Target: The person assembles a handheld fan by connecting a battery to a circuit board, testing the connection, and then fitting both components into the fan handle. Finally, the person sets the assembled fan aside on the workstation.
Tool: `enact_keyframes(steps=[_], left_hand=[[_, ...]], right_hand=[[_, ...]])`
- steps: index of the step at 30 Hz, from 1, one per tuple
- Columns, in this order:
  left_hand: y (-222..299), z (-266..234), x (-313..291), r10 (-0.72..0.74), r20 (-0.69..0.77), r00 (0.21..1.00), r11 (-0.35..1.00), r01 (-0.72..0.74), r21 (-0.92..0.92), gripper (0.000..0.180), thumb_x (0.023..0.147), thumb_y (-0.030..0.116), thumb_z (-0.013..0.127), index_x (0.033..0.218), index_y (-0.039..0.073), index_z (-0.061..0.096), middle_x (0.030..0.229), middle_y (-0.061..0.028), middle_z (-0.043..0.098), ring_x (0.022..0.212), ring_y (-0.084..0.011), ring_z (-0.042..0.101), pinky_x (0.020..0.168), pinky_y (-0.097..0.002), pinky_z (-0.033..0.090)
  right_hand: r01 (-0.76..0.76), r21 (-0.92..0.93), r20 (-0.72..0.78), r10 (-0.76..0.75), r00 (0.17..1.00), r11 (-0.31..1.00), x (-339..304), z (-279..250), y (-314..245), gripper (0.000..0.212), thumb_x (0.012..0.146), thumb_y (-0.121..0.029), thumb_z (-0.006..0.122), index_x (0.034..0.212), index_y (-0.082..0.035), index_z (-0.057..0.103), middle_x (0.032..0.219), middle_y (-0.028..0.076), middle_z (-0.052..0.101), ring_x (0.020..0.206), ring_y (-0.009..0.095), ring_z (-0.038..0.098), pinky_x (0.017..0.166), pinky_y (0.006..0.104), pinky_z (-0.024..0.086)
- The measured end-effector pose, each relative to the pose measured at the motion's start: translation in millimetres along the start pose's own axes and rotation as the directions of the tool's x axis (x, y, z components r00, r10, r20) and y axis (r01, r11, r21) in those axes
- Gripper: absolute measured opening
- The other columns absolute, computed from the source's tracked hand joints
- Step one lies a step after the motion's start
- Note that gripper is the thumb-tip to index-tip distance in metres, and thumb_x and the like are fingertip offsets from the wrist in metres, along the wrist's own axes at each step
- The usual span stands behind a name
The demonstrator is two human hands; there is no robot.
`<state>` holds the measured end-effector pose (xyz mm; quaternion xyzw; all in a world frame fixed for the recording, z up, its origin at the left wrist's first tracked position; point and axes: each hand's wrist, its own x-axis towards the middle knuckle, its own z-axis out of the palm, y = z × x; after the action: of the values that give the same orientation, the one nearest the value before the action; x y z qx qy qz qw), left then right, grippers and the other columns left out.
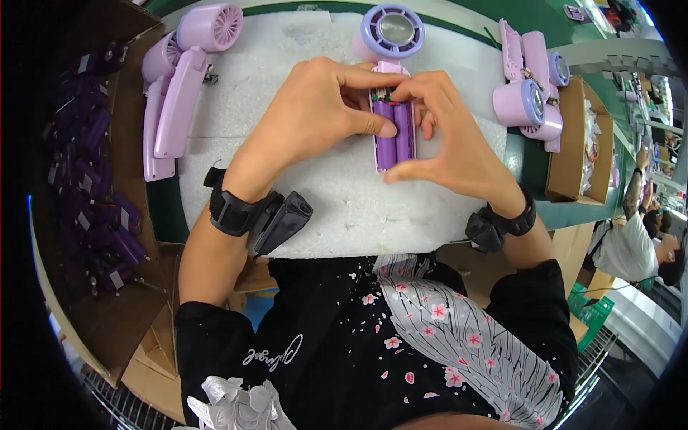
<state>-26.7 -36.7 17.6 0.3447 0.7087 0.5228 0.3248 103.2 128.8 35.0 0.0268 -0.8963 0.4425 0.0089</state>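
Note:
A lilac handheld fan [390, 32] lies on white foam, its round head at the far side. Its handle is uncovered toward me, showing a purple two-cell battery pack [388, 147] and a small green circuit board with red and dark wires above it. My left hand [315, 111] grips the handle from the left, thumb pressed on the battery pack. On the other side, my right hand [444, 132] has its index finger bent over the board and wires, other fingers curled beside the handle. The right thumb reaches toward the handle's lower end; whether it touches is unclear.
Lilac fans [175, 107] lie at the foam's left edge. More fan parts [527, 93] are piled at the right, near a small cardboard box [573, 143] of white pieces. A large cardboard box [154, 208] of purple battery packs stands left. Another person [631, 251] sits far right.

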Motion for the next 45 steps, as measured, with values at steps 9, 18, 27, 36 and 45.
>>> enact_keyframes(steps=[9,18,27,36,45], left_hand=[[0,5,-2,-0.004,0.034,0.999,0.999,0.003,0.041,0.055,0.065,0.007,0.084,0.117,0.008,0.068,0.091,-0.0116,0.072,0.069,-0.0085,0.058,0.066,-0.0250,0.050],[-7,6,0,0.040,0.042,0.998,0.990,-0.045,0.134,0.054,0.063,0.017,0.085,0.115,0.012,0.070,0.090,-0.0168,0.072,0.064,-0.0176,0.062,0.067,-0.0299,0.050],[-3,7,1,0.068,0.074,0.995,0.986,-0.079,0.147,0.051,0.069,0.012,0.082,0.119,0.013,0.068,0.096,-0.0129,0.073,0.069,-0.0121,0.061,0.067,-0.0279,0.050],[-11,7,-1,0.214,-0.049,0.975,0.968,-0.205,0.145,0.048,0.073,0.009,0.078,0.119,0.012,0.068,0.097,-0.0126,0.071,0.067,-0.0142,0.061,0.068,-0.0284,0.052],[-17,0,10,0.285,-0.291,0.913,0.944,-0.214,0.251,0.033,0.081,0.013,0.071,0.113,0.007,0.069,0.089,-0.0150,0.071,0.068,-0.0172,0.064,0.066,-0.0302,0.053]], right_hand=[[0.093,-0.044,-0.227,-0.101,0.969,0.995,4,10,8,0.010,0.078,0.001,0.071,0.087,0.001,0.067,0.095,0.010,0.063,0.072,0.020,0.060,0.062,0.0273,0.048],[0.233,-0.236,-0.170,-0.276,0.946,0.943,-1,10,17,0.015,0.075,0.002,0.071,0.090,0.002,0.066,0.099,0.013,0.063,0.082,0.028,0.062,0.072,0.0344,0.051],[0.247,-0.431,0.028,-0.260,0.965,0.868,-21,6,-12,0.057,0.069,-0.012,0.081,0.116,0.008,0.057,0.124,0.016,0.055,0.111,0.035,0.051,0.094,0.0406,0.045],[0.237,-0.490,0.051,-0.243,0.969,0.839,-14,9,-4,0.070,0.062,-0.018,0.085,0.120,0.008,0.054,0.128,0.018,0.054,0.114,0.035,0.050,0.097,0.0412,0.044],[-0.098,-0.635,-0.484,-0.296,0.823,0.766,70,-22,37,0.058,0.074,-0.016,0.077,0.125,0.001,0.055,0.125,0.020,0.057,0.115,0.037,0.054,0.099,0.0420,0.043]])
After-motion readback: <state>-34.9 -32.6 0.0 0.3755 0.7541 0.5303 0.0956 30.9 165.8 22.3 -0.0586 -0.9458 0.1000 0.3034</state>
